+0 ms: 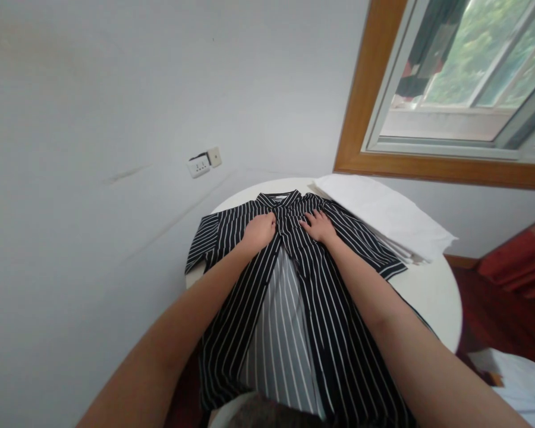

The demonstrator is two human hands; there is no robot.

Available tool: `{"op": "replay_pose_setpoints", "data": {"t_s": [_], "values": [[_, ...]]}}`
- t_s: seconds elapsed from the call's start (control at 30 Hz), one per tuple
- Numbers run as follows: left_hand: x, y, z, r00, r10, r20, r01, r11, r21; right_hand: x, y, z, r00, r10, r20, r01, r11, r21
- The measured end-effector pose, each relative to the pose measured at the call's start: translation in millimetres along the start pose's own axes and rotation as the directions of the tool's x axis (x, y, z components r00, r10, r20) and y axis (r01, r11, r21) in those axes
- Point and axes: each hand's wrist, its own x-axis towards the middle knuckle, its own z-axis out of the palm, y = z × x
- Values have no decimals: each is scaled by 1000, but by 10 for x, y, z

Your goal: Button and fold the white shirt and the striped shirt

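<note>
A black shirt with white stripes lies face up, its collar toward the wall and its lower front parted, showing the grey striped inside. My left hand is closed at the front edge of the shirt, just below the collar, with the fabric pinched in its fingers. On the other side of the opening, my right hand rests with fingers spread on the shirt's chest. Both short sleeves stretch out to the sides. The shirt's hem hangs toward me past the near table edge.
A round white table carries the shirt. Folded white sheets lie at its back right, by the right sleeve. A wall socket and a wood-framed window are behind. White material sits low at the right.
</note>
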Motion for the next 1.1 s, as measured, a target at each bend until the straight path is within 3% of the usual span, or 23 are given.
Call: {"op": "replay_pose_setpoints", "data": {"t_s": [0.1, 0.23, 0.33, 0.43, 0.6, 0.7, 0.83, 1.0, 1.1], "values": [[-200, -37, -94, 990, 66, 127, -43, 984, -172, -85, -34, -51, 991, -36, -128, 38, 999, 7], [-403, -67, -47, 971, 174, 162, -127, 956, -265, -289, -189, -246, 936, -170, -307, 166, 985, -41], [-474, -72, 56, 964, 222, 148, -187, 958, -218, -524, -390, -414, 925, -307, -224, 311, 950, -19], [-511, -50, 113, 968, 212, 131, -193, 971, -143, -816, -580, -491, 931, -354, -83, 362, 926, 107], [-587, 69, 60, 979, 127, 162, -130, 991, 10, -1130, -676, -434, 951, -308, 34, 293, 931, 217], [-643, 149, 32, 982, 51, 180, -70, 993, 100, -1125, -633, -381, 957, -289, 31, 270, 924, 271], [-694, 194, 53, 981, 61, 185, -85, 988, 128, -1056, -549, -319, 962, -272, 1, 247, 874, 418], [-713, 197, 83, 988, 39, 152, -58, 991, 122, -1047, -485, -282, 979, -194, -59, 187, 751, 633], [-686, 204, 76, 982, 40, 185, -63, 991, 121, -1068, -495, -259, 990, -132, 47, 38, 579, 815]]}}
